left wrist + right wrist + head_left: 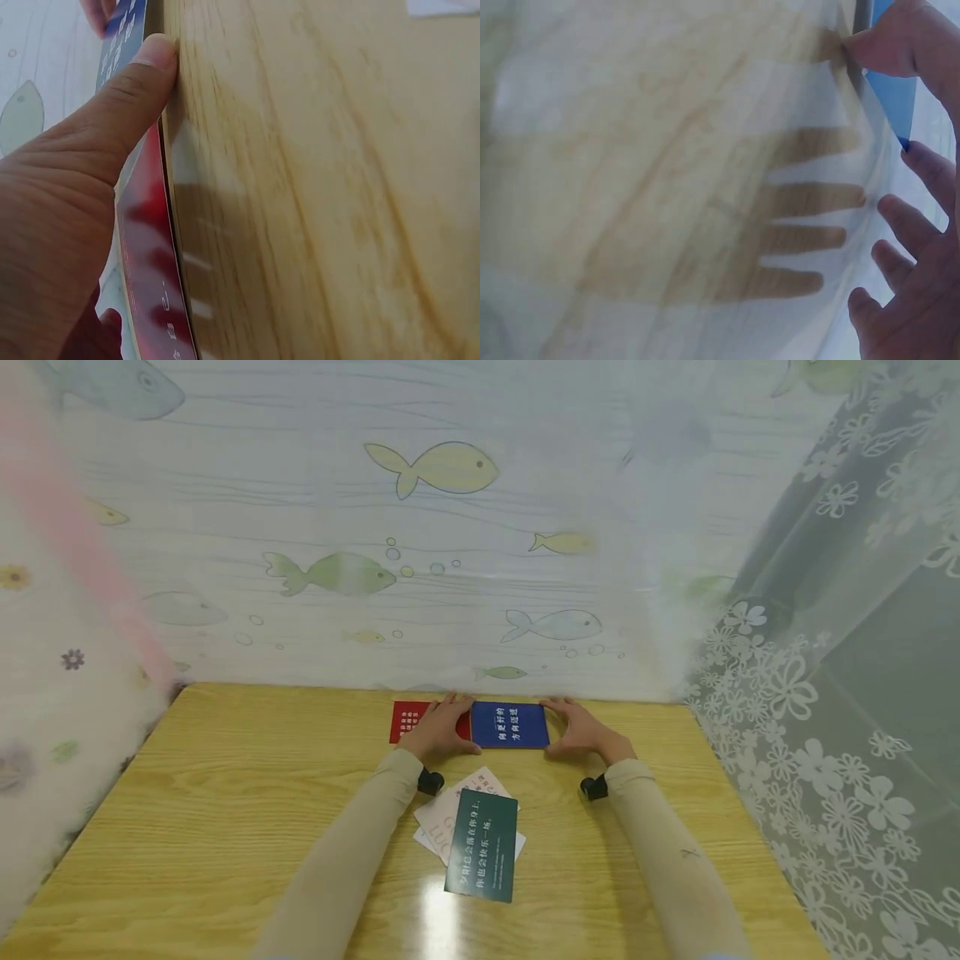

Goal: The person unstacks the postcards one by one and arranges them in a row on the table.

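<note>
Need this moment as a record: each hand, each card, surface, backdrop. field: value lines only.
left hand: holds blue card's left end
right hand: holds blue card's right end
blue card: white print, near table's far edge
red card: left of blue card, partly hidden by left hand
green card: on top of pale cards, nearer the person
surface: wood-grain table
backdrop: fish-print sheet

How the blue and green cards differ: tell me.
The left hand and right hand hold the blue card; the green card lies untouched on pale cards. The blue card's long side runs left to right; the green card's runs roughly front to back. Both bear white lettering.
</note>
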Tool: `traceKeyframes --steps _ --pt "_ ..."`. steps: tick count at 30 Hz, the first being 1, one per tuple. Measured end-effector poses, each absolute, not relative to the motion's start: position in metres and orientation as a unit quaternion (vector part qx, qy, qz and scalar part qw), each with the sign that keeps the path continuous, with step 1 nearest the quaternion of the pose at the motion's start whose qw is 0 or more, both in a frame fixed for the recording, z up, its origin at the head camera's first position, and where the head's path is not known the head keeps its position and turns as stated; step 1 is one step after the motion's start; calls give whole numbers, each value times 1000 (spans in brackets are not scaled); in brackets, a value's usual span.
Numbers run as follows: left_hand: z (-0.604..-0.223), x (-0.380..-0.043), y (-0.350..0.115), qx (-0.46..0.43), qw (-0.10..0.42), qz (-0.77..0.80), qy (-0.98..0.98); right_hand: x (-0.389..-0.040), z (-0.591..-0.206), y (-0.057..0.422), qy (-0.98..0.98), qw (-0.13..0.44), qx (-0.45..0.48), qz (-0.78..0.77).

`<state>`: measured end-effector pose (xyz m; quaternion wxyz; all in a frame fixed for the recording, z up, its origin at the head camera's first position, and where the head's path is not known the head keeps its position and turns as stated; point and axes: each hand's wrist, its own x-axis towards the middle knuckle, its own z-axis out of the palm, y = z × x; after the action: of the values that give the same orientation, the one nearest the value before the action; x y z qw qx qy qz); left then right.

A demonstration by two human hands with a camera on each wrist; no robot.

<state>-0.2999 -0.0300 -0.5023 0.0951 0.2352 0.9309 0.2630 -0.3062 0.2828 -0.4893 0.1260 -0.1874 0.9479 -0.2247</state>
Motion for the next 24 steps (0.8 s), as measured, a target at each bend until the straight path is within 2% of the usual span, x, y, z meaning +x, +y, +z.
traceKeyframes --steps 7,18,24 --pt "-505 -302 -30 231 92 254 935 -309 -486 280 942 137 -194 -237" --pt "-503 -300 -33 241 109 194 945 -309 -482 277 931 223 -200 -210" --pt "-502 -302 -35 250 123 191 941 -308 -480 281 927 240 -202 -204"
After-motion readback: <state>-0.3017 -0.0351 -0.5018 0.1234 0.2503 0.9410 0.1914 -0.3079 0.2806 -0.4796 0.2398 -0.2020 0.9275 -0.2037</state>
